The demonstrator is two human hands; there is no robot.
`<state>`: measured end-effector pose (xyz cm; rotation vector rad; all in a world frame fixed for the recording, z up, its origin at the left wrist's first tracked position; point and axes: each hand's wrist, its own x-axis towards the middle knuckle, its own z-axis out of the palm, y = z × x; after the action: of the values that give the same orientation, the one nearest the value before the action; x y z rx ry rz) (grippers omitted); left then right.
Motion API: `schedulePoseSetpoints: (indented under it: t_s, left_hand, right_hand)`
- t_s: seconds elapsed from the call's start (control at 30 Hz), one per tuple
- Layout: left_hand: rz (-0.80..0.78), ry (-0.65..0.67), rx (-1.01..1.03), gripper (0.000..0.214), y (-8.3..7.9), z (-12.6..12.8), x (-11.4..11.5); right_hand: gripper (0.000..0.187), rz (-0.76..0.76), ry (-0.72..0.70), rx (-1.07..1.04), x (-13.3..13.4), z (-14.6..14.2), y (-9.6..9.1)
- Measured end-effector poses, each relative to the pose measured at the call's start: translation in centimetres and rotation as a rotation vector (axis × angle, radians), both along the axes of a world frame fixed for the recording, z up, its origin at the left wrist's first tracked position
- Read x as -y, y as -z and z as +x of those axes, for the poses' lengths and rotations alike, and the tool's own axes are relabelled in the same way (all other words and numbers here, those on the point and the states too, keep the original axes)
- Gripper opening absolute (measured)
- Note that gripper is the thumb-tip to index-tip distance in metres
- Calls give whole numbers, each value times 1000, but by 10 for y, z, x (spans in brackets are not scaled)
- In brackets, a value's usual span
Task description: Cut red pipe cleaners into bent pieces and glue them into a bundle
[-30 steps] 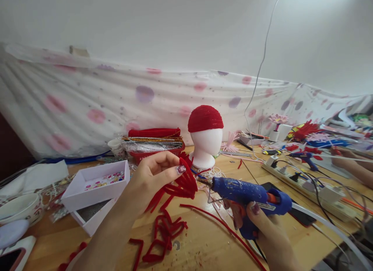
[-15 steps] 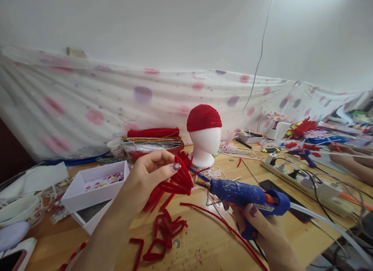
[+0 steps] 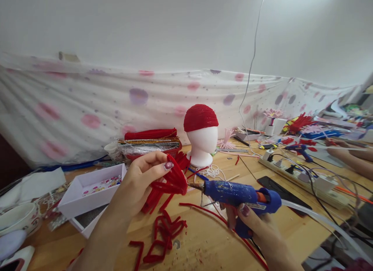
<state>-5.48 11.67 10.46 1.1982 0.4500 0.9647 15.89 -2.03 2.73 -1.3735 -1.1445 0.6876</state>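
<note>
My left hand (image 3: 145,175) is closed on a loop-shaped piece of bent red pipe cleaners (image 3: 176,177), pinched between thumb and fingers. My right hand (image 3: 253,224) grips a blue hot glue gun (image 3: 233,192), a clear glue stick trailing from its back end. The gun's nozzle points left, at or very near the red piece's right edge; whether they touch I cannot tell. Below lie bent red pipe cleaner pieces (image 3: 167,232) and one long red pipe cleaner (image 3: 215,215). Behind stands a white foam head (image 3: 202,142) wearing a red cap (image 3: 201,118).
To the left are a white box of gems (image 3: 93,189) and a bowl (image 3: 20,216). A basket of pipe cleaners (image 3: 150,144) sits behind. On the right are a power strip (image 3: 300,177), a phone (image 3: 284,195), cords, another glue gun (image 3: 301,150) and another person's hands (image 3: 344,148).
The view has shifted slightly. The glue gun and the red pipe cleaner piece sit a little further left in the picture, still held the same way, nozzle close to the piece's edge.
</note>
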Motion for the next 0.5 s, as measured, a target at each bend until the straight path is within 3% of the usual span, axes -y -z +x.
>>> schedulePoseSetpoints:
  t_s: [0.13, 0.5]
  left_hand:
    - [-8, 46, 6, 21, 3, 0, -2]
    - [-39, 6, 3, 22, 0, 2, 1]
  right_hand:
    - [73, 38, -128, 69, -3, 4, -1]
    - [69, 25, -93, -78, 0, -7, -7]
